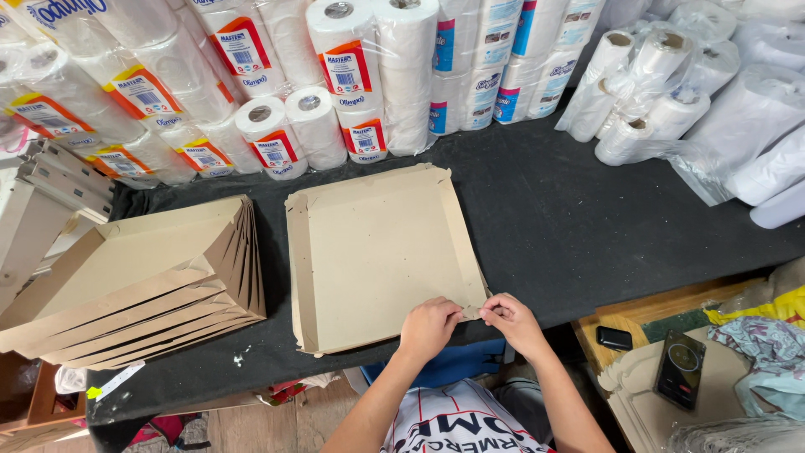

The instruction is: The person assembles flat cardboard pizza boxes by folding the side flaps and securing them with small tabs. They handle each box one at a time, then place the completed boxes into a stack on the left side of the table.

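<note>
A flat brown cardboard box blank (377, 252) with raised side flaps lies on the black table (570, 218). My left hand (429, 325) rests on its near right edge, fingers pressing the cardboard. My right hand (511, 320) pinches the small corner flap (471, 312) at the near right corner, right beside my left hand. Both hands meet at that corner.
A stack of folded cardboard boxes (134, 281) sits at the left. Wrapped paper rolls (352, 75) line the back; plastic bag rolls (662, 92) lie at the right. A phone (680, 367) and a small black device (614, 338) rest on a lower surface at right.
</note>
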